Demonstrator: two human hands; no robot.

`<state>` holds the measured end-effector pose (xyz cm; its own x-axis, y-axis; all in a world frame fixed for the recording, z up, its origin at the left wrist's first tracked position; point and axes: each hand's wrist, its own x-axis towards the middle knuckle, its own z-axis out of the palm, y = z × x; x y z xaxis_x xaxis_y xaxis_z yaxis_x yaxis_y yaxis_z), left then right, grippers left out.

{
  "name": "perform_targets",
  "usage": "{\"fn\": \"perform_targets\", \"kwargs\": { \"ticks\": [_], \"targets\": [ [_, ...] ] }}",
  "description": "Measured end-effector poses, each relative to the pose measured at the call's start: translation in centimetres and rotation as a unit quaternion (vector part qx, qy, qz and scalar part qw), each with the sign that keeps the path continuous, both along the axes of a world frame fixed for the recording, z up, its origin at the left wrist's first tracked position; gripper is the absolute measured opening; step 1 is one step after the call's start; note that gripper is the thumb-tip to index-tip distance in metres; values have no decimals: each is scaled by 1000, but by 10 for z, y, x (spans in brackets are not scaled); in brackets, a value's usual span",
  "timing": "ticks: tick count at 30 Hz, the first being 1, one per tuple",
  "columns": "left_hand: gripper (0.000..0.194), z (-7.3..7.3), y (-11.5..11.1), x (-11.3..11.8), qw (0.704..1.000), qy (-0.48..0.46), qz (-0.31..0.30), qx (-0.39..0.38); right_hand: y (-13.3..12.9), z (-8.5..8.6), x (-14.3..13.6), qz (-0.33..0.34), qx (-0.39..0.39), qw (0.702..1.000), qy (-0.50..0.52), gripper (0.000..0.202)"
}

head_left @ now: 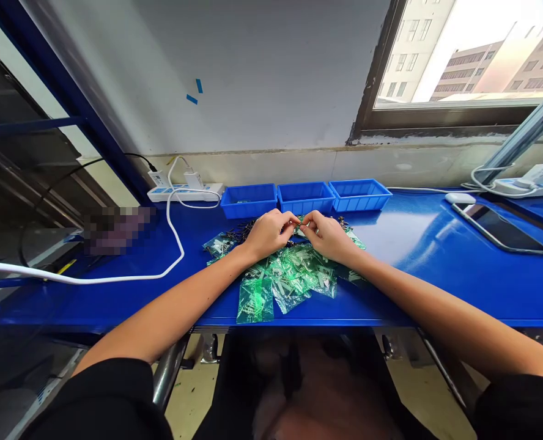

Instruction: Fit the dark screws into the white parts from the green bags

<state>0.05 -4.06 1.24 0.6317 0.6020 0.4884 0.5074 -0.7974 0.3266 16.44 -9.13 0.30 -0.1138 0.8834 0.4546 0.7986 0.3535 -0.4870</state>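
Note:
My left hand [268, 234] and my right hand [329, 237] meet over the middle of the bench, their thumbs and fingers closed in a pinch close together. A bit of green shows at the fingertips, but what they hold is too small to make out. Below and around the hands lies a heap of small clear-green plastic bags [294, 272] with pale, thin pieces inside. One such bag [255, 300] reaches nearly to the front edge. Dark, thin small parts [241, 232] lie in a pile beside my left hand, partly hidden by it.
Behind the hands stand three blue bins, left [248, 201], middle [306, 198] and right [360, 195]. A power strip [184, 192] and a white cable [115, 280] are on the left. To the right lie a phone [501, 227] and a white mouse-like object [460, 198] on the blue bench [418, 269].

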Motion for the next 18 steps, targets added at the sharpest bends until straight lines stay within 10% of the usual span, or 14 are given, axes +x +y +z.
{"fn": "perform_targets", "kwargs": {
  "ticks": [18],
  "targets": [
    [20,-2,2,2,998,51,13,-31,-2,4,-1,-30,8,997,-67,6]
  ]
}}
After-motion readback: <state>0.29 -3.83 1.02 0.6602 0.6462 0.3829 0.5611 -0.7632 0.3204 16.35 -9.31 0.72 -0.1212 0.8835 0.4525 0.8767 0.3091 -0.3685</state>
